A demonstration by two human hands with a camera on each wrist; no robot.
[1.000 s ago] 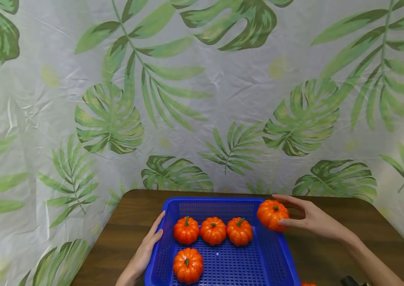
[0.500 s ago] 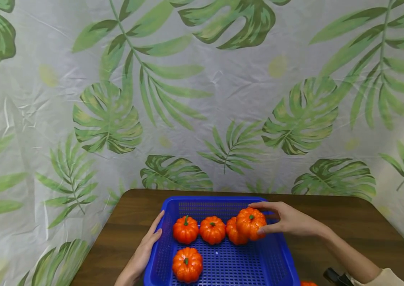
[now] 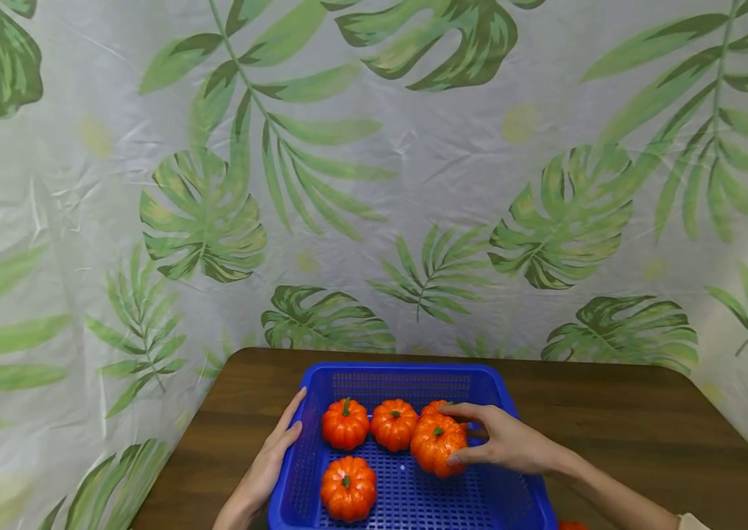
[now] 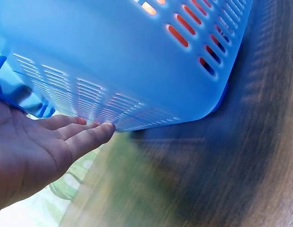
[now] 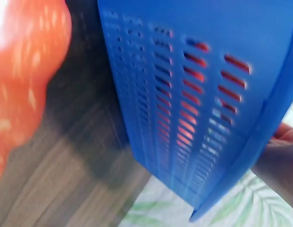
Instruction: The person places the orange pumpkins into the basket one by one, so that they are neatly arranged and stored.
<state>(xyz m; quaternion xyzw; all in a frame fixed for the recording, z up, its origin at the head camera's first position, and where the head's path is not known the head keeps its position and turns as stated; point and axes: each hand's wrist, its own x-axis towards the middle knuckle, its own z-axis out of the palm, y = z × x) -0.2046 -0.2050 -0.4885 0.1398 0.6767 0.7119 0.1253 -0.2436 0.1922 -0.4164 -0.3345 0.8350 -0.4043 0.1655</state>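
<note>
A blue perforated basket (image 3: 493, 394) stands on a brown wooden table (image 3: 612, 412). In its back row sit two orange pumpkins (image 3: 344, 423) (image 3: 394, 425) and a third pumpkin (image 3: 434, 406), half hidden. Another pumpkin (image 3: 347, 488) lies at the front left. My right hand (image 3: 463, 436) grips one more pumpkin (image 3: 434, 445) from the side, low inside the basket in front of the third. My left hand (image 3: 284, 430) rests with straight fingers against the basket's left wall; the left wrist view shows those fingers (image 4: 84, 137) along the wall (image 4: 137, 61).
A leaf-print plastic curtain (image 3: 374, 184) closes off the back and both sides of the table. Another orange pumpkin (image 5: 23, 71) lies on the table outside the basket's right wall (image 5: 193, 94), just visible at the head view's bottom edge (image 3: 569, 525).
My right hand has carried the pumpkin from over the basket's right rim leftward and down into the basket. The left hand has stayed on the left wall.
</note>
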